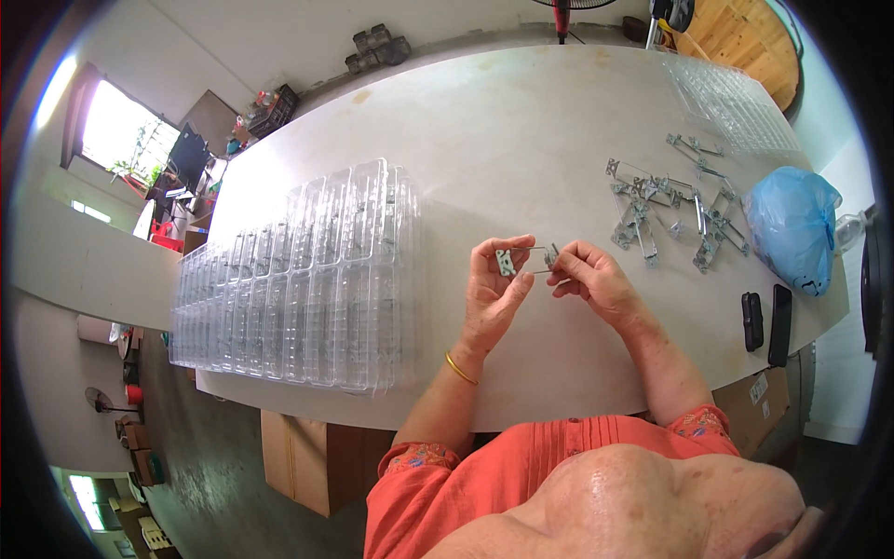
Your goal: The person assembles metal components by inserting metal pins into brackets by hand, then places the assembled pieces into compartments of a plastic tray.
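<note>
Over the middle of the table, both hands hold one small metal bracket assembly [506,263], with a plate at each end and thin rods between. My left hand [494,303] has its fingers closed round the left plate, the thumb pointing up toward the rods. Thumb and fingers of my right hand [601,281] pinch the right end. To the right, a loose pile of similar metal brackets [643,191] lies on the table. At the left stand stacked clear plastic trays [363,256] with long compartments; metal parts show through several of them.
The pale table [484,121] curves across the view. A blue plastic bag [792,228], a black phone [780,324] and a black case [751,321] lie at its right side. More clear trays [731,102] lie far right. Cardboard boxes [307,461] stand below the near edge.
</note>
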